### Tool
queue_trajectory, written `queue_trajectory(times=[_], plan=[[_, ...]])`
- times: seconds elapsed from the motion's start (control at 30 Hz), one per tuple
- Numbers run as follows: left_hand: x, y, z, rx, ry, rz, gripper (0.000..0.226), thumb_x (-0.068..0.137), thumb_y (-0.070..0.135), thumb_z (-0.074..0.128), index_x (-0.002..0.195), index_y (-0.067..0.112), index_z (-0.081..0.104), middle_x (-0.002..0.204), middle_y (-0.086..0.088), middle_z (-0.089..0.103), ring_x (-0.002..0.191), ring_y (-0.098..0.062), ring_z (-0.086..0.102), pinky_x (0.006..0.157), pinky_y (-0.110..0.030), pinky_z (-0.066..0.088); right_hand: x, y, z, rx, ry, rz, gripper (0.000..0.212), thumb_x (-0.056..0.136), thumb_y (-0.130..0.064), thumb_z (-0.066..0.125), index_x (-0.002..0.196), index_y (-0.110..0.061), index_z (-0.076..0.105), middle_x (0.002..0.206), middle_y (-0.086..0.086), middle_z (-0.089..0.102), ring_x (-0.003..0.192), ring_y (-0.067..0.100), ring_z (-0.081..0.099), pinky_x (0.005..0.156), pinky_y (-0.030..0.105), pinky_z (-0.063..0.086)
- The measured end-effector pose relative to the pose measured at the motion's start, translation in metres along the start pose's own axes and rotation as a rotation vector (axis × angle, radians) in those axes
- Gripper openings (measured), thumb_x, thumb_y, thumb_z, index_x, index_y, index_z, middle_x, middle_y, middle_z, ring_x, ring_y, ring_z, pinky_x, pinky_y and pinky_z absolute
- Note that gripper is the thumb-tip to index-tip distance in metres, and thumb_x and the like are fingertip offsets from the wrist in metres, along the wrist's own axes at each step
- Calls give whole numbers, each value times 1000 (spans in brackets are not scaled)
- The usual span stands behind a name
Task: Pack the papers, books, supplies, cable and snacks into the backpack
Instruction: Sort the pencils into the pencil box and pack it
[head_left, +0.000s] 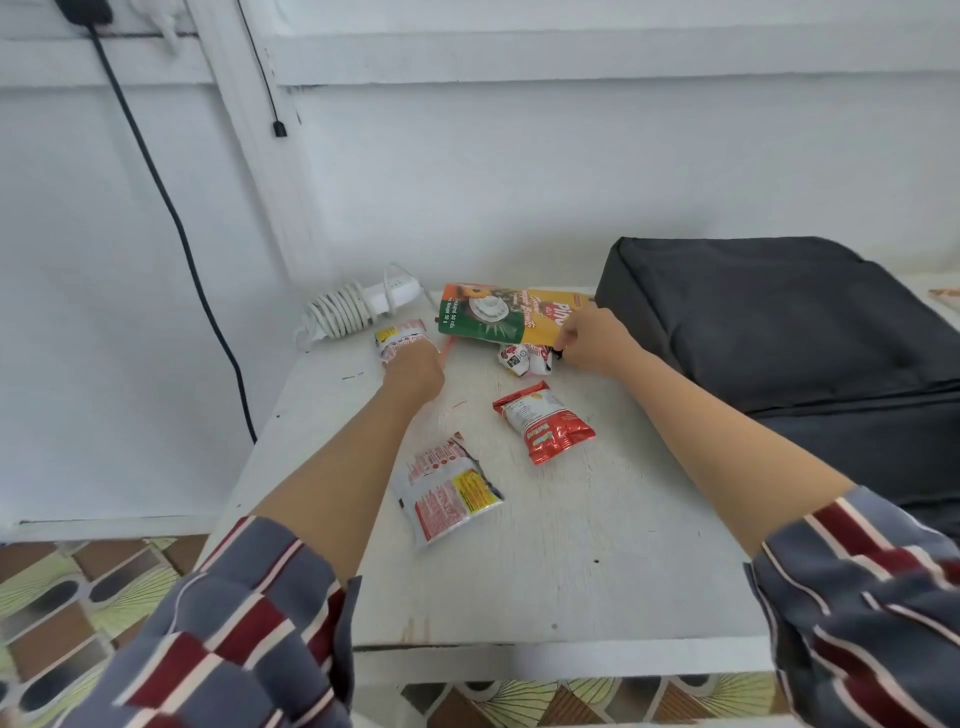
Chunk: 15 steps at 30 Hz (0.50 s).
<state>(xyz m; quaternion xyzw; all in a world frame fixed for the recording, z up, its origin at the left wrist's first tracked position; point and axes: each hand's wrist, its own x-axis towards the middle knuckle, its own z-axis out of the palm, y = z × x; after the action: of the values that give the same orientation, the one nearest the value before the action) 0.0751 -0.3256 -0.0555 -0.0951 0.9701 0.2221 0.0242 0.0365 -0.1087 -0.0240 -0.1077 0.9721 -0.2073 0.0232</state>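
A dark grey backpack (779, 322) lies flat on the right of the white table (571, 545). My right hand (592, 340) is beside it, fingers curled round a small black item (558, 354) at the corner of a green and yellow snack bag (493, 317). My left hand (413, 371) is curled over a thin red pen (448, 345), next to a white and red packet (400, 335). A crumpled packet (522, 359), a red packet (545, 423) and a larger white packet (447, 488) lie loose. A coiled white cable (345, 312) sits at the back.
A black cord (171, 208) runs down the white wall left of the table, and a thin one (279, 127) dangles above. The table's front edge (519, 652) is near me, with patterned floor tiles (78, 597) below. A book's corner (945, 299) shows far right.
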Motion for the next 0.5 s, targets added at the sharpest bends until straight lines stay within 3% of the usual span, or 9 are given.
queue_trajectory(times=[0.07,0.1,0.17,0.2,0.27,0.33,0.43,0.5], plan=[[-3,-5,-7,-35,16,4,24,97,13,38,91,2,58,71,-8,49,74,-26,50,58,-26,39,0,-1,5,-8,5,31,23,83,4,50,94,2,70,92,10,65,94,29,62,80,33,52],[-4,-7,-10,-80,33,-4,22,97,14,38,89,4,56,67,-4,44,70,-25,50,59,-29,43,1,-1,8,-26,-3,46,20,82,4,49,84,4,69,87,15,66,86,31,63,77,37,54],[-5,-11,-16,-161,82,-34,18,95,8,40,89,5,57,68,-4,43,71,-27,53,72,-39,52,0,-3,13,-61,-14,68,25,80,4,46,58,-1,55,62,15,52,58,28,51,62,34,48],[-6,-12,-19,-187,89,-59,19,93,4,40,87,5,57,71,-5,46,69,-28,53,77,-42,54,-1,-4,15,-67,-26,78,28,80,4,46,54,-4,51,58,11,48,53,25,45,60,31,45],[-8,-14,-22,-241,71,-101,21,93,4,40,91,1,61,79,-10,55,60,-23,52,77,-45,56,-2,-6,16,-81,-34,78,19,83,-1,51,72,-2,66,73,11,63,66,26,58,70,34,54],[-8,-15,-22,-277,57,-117,21,92,4,44,99,-4,62,80,-11,58,60,-23,52,76,-46,56,0,-6,19,-89,-47,93,21,85,-5,53,96,-1,70,95,14,70,80,26,63,81,38,56],[-10,-13,-21,-318,28,-113,15,91,5,48,94,0,62,71,-7,53,55,-20,54,74,-43,55,-3,-8,19,-114,-34,111,22,87,-5,51,100,-2,69,93,13,69,74,24,58,74,33,54],[-11,-13,-19,-354,12,-124,13,91,8,49,81,7,58,67,-3,49,47,-15,53,64,-37,54,-4,-9,17,-126,27,111,22,86,-3,51,98,-4,69,95,12,67,76,25,58,69,32,50]])
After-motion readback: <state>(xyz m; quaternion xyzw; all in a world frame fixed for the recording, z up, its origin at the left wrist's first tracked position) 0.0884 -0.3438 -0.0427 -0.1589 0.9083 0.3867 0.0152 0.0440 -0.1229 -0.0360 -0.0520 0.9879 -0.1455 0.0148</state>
